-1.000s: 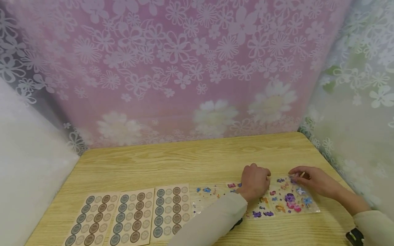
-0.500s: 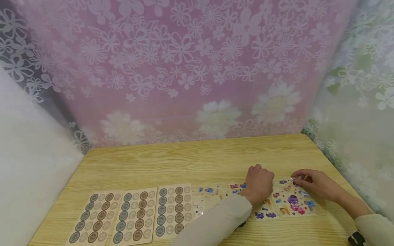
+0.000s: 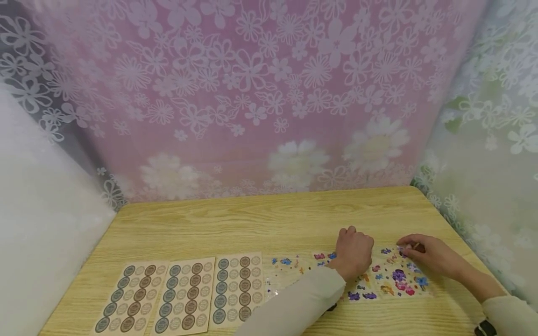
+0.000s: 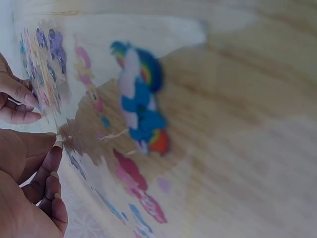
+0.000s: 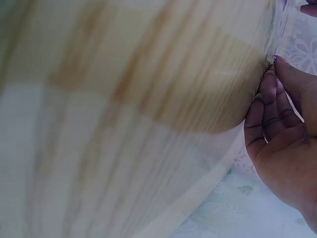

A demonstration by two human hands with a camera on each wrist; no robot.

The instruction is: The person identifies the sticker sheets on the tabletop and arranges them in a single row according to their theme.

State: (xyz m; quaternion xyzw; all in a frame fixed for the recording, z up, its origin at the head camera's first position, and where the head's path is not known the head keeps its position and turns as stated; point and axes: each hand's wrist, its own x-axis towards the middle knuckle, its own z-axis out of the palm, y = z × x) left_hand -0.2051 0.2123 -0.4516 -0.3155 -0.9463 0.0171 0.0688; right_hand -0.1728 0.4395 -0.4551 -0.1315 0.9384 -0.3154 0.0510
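Note:
Clear sticker sheets printed with colourful ponies lie in a row on the right half of the table. The rightmost sticker sheet [image 3: 399,275] has my right hand [image 3: 439,256] at its far right corner, thumb and fingertips pinching the edge. My left hand [image 3: 354,254] is at that sheet's far left corner, over the middle sheet [image 3: 362,295], which it and the sleeve partly hide. In the left wrist view, the left thumb and forefinger [image 4: 58,139] meet on the clear film's edge. The right wrist view shows the right fingers [image 5: 270,89] bent against the thumb at the edge.
Another clear pony sheet [image 3: 286,270] lies left of the middle one, partly under the left sleeve [image 3: 300,298]. Further left are three beige sheets of round labels [image 3: 237,289]. A flowered curtain [image 3: 252,116] stands behind the wooden table [image 3: 210,224].
The head view has shifted slightly. My left forefinger, stretched out a second ago, now bends in. Both hands stay at nearly the same places on the sheets.

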